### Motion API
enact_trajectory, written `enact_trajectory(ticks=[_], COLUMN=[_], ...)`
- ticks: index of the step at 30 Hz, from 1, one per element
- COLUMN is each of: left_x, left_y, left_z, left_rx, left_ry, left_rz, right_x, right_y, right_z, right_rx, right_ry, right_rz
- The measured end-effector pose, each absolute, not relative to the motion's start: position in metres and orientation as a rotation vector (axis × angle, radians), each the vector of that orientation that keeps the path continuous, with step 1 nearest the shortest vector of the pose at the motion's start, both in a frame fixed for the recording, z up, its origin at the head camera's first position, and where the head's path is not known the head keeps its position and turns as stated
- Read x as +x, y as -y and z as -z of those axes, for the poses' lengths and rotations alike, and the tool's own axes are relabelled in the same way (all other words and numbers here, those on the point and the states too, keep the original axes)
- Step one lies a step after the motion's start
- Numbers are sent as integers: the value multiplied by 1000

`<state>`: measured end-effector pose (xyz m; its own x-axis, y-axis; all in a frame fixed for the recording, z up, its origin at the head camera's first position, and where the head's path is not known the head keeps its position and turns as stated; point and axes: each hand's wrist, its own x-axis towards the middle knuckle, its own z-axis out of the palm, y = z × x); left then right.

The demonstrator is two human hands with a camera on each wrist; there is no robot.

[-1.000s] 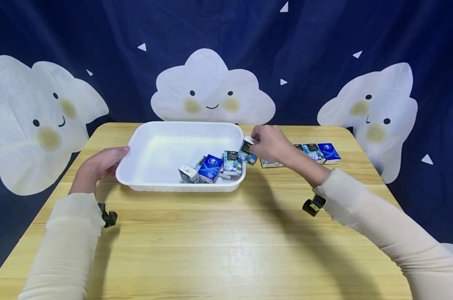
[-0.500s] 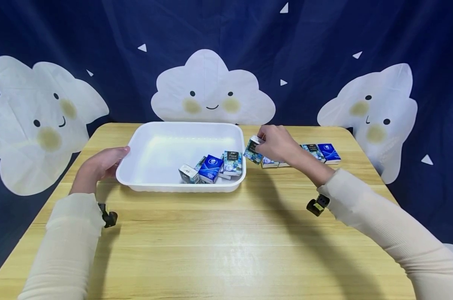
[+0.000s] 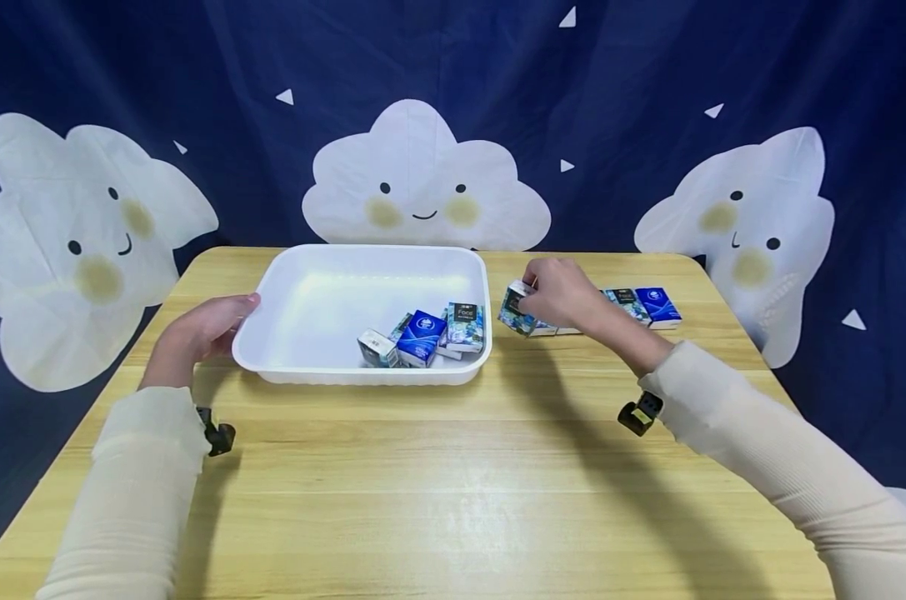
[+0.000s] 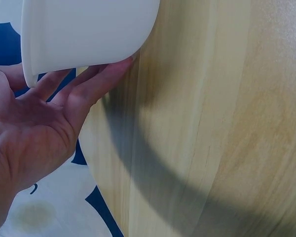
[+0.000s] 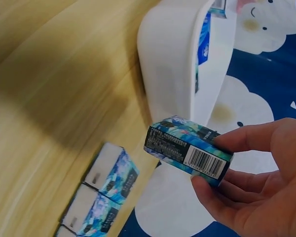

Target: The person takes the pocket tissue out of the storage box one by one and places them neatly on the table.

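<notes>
A: How are the hands set?
B: The left hand has hold of the left end of the white tray, thumb at the rim and fingers reaching under the outer wall. The right hand comes in over the table from the near right, pinching one patterned pack between thumb and fingers, its barcode side facing the wrist camera.
A: Where is that pack?
B: Tilted, just right of the tray, by the left end of the row of packs. The hand and forearm hide part of that row; a blue pack ends it on the right.
A: Anything different from a second ago?
B: Yes. The held pack then overlapped the tray's right rim; it has since shifted right, away from it. The left hand has stayed put.
A: And inside the tray?
B: Packs bunched in the near right part: a blue one, a patterned one marked "Face" to its right, a pale-ended one to its left, others partly covered.
</notes>
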<state>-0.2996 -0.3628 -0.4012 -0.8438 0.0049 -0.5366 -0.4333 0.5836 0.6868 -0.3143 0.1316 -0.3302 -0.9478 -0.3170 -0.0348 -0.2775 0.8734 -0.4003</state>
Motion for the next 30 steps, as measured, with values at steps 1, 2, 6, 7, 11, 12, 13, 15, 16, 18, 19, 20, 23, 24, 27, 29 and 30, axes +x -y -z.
enact_trajectory(ticks=[1, 2, 6, 7, 11, 12, 13, 15, 16, 18, 19, 20, 23, 24, 27, 29, 30], left_x=[-300, -300, -300, -300, -300, -300, -300, -300, -300, -300, -300, -300, -300, -300, -300, -300, -300], left_y=[363, 363, 364, 364, 364, 364, 364, 364, 364, 364, 364, 363, 363, 363, 362, 362, 362], left_z=[402, 402, 404, 404, 405, 404, 404, 404, 403, 403, 402, 402, 401, 401, 401, 400, 400], left_rx=[-341, -340, -345, -348, -354, -354, -354, -350, -348, -344, -342, -339, -334, -336, -344, -352, -357], left_ry=[-2327, -2328, -2330, -2329, -2328, -2329, -2329, -2332, -2333, -2331, -2332, -2333, -2337, -2337, -2333, -2325, -2321], left_rz=[-1196, -1198, -1204, -1205, -1204, -1202, -1203, -1202, -1202, -1202, -1202, -1201, -1194, -1193, -1192, -1195, -1195], right_x=[-314, -314, -313, -313, -313, -313, -313, -313, -313, -314, -314, -314, -315, -315, -316, -317, -317], right_y=[-132, -132, -134, -135, -137, -137, -138, -139, -140, -141, -141, -142, -144, -144, -146, -148, -149], right_z=[332, 333, 339, 340, 340, 340, 340, 340, 341, 342, 343, 344, 347, 348, 351, 354, 356], right_rx=[-474, -476, -486, -489, -495, -499, -503, -535, -544, -563, -574, -579, -558, -548, -472, -428, -412], right_ry=[-2935, -2922, -2853, -2831, -2737, -2715, -2692, -2640, -2608, -2530, -2492, -2457, -2393, -2383, -2341, -2300, -2285], right_rz=[596, 585, 514, 494, 400, 381, 362, 315, 293, 258, 242, 234, 226, 231, 264, 288, 289])
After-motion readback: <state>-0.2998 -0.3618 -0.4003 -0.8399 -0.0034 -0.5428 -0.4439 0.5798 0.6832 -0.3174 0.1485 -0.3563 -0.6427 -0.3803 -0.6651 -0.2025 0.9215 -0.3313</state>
